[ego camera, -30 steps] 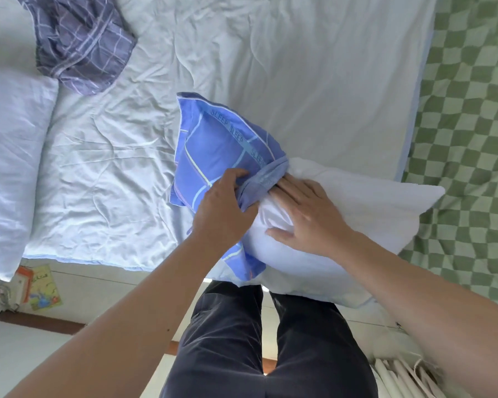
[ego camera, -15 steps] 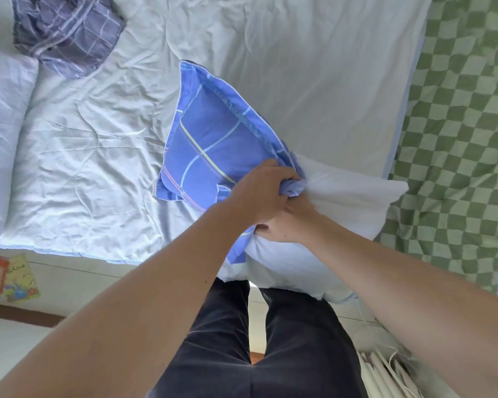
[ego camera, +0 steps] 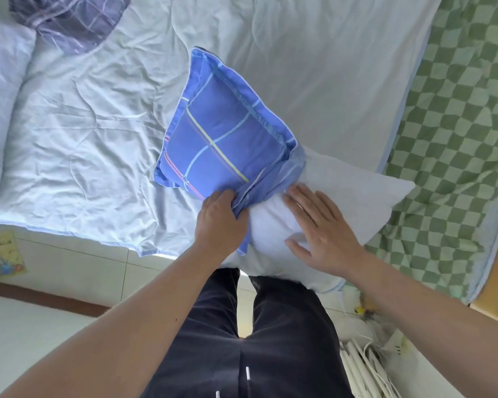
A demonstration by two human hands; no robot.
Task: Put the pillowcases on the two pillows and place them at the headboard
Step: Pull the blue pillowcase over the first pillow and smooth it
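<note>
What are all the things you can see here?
blue pillowcase: one, blue plaid, partly pulled over the white pillow
white pillow: one, white, at the bed's near edge
second pillow: one, white, bare, far left
grey pillowcase: one, grey plaid, crumpled, top left
sheet: one, pale blue, covering the bed
checked blanket: one, green, right
book: one, colourful, on the floor, left
left hand: grips the blue pillowcase's edge
right hand: flat on the white pillow
</note>
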